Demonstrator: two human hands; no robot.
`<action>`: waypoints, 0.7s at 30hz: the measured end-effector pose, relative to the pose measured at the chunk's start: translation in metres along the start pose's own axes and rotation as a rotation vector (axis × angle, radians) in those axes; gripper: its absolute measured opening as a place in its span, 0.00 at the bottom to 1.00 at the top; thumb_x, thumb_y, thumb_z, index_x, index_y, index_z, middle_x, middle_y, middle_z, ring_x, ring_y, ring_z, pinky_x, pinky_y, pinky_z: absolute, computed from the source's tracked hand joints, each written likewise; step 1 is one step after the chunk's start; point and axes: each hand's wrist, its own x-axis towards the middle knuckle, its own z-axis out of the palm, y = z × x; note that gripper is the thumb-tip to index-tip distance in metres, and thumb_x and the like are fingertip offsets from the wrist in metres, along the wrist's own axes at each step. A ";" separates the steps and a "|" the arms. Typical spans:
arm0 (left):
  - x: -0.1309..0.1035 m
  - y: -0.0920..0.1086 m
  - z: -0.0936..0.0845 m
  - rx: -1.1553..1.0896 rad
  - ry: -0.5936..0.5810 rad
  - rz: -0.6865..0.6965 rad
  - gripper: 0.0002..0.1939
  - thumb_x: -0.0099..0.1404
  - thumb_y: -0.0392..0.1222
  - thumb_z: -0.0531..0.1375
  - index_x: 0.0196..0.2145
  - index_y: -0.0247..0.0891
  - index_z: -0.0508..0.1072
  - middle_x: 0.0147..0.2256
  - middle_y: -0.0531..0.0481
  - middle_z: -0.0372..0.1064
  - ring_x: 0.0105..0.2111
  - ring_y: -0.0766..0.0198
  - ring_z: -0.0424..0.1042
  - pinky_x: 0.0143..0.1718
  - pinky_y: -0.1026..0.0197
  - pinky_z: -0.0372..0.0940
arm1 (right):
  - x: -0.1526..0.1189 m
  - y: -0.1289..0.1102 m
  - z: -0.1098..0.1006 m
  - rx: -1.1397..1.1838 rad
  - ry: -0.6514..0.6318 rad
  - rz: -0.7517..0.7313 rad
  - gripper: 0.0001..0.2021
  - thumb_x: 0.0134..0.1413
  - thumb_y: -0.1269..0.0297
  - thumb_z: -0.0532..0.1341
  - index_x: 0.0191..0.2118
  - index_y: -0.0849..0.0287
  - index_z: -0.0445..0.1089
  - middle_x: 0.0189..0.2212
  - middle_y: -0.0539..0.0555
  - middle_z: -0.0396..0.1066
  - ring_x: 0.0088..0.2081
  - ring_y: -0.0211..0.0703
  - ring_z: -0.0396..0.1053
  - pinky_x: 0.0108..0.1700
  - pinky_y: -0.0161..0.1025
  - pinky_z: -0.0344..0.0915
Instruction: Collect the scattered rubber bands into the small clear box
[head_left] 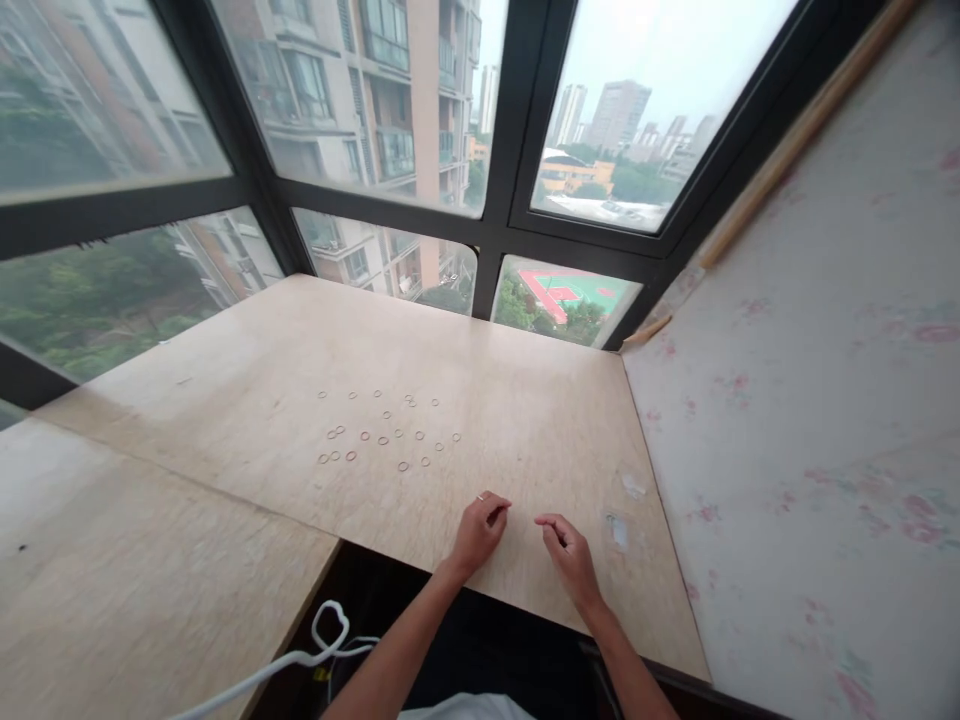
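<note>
Several small thin rings point(383, 440), which look like rubber bands, lie scattered over the pale wooden tabletop point(540, 400). Some are dark reddish, others paler, and a few touch or overlap. To their lower right, my left hand point(480, 530) rests near the table's front edge, fingers curled in and a finger ring on it. My right hand point(571, 560) is a short way to the right of it, also loosely closed, thumb against the bent fingers. Nothing shows in either hand, and both stay apart from the scattered rings.
Right of my right hand lie a small clear plastic packet point(617, 532) and another clear scrap point(634, 486). A flowered wall point(810, 430) bounds the right side; dark-framed windows point(487, 270) stand behind. A white cable point(300, 658) hangs at the lower left.
</note>
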 end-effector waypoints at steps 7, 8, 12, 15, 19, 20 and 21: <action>-0.001 -0.006 -0.001 -0.015 -0.064 -0.044 0.07 0.57 0.30 0.53 0.26 0.35 0.69 0.26 0.50 0.67 0.26 0.66 0.64 0.28 0.64 0.57 | 0.083 -0.081 0.082 -0.081 -0.235 -0.198 0.14 0.58 0.59 0.51 0.42 0.60 0.68 0.16 0.43 0.55 0.19 0.35 0.55 0.24 0.31 0.55; -0.001 -0.007 0.000 -0.007 -0.065 -0.055 0.06 0.57 0.30 0.53 0.25 0.35 0.68 0.24 0.50 0.66 0.25 0.66 0.63 0.28 0.64 0.56 | 0.096 -0.092 0.097 -0.172 -0.298 -0.239 0.14 0.58 0.60 0.50 0.43 0.60 0.67 0.16 0.42 0.54 0.19 0.34 0.54 0.24 0.31 0.54; -0.003 -0.006 -0.001 0.020 -0.059 -0.104 0.06 0.55 0.31 0.54 0.21 0.35 0.65 0.23 0.51 0.65 0.25 0.66 0.62 0.27 0.63 0.55 | 0.144 -0.119 0.156 -0.408 -0.488 -0.311 0.13 0.54 0.65 0.53 0.44 0.58 0.68 0.17 0.43 0.59 0.22 0.34 0.58 0.27 0.30 0.55; -0.004 -0.002 -0.005 -0.001 -0.090 -0.174 0.07 0.56 0.32 0.56 0.22 0.35 0.65 0.25 0.49 0.67 0.27 0.63 0.64 0.29 0.62 0.58 | 0.171 -0.127 0.194 -0.545 -0.550 -0.308 0.15 0.51 0.67 0.55 0.46 0.58 0.68 0.24 0.48 0.68 0.27 0.37 0.64 0.30 0.32 0.56; -0.008 0.000 -0.010 -0.080 -0.103 -0.236 0.04 0.60 0.38 0.57 0.29 0.35 0.69 0.34 0.43 0.72 0.38 0.56 0.67 0.39 0.56 0.62 | 0.188 -0.131 0.226 -0.722 -0.610 -0.322 0.17 0.49 0.66 0.57 0.47 0.55 0.68 0.35 0.56 0.72 0.36 0.44 0.68 0.34 0.36 0.58; -0.008 0.000 -0.010 -0.109 -0.112 -0.242 0.04 0.60 0.39 0.57 0.31 0.35 0.69 0.36 0.43 0.72 0.40 0.55 0.67 0.41 0.55 0.62 | 0.189 -0.131 0.230 -0.756 -0.621 -0.335 0.16 0.50 0.66 0.57 0.47 0.55 0.68 0.37 0.57 0.72 0.37 0.46 0.68 0.35 0.37 0.58; -0.008 0.000 -0.011 -0.139 -0.128 -0.245 0.05 0.60 0.39 0.57 0.31 0.35 0.69 0.38 0.42 0.72 0.41 0.54 0.66 0.42 0.55 0.62 | 0.190 -0.130 0.233 -0.784 -0.629 -0.351 0.15 0.51 0.65 0.57 0.46 0.55 0.68 0.38 0.58 0.72 0.38 0.47 0.68 0.36 0.38 0.59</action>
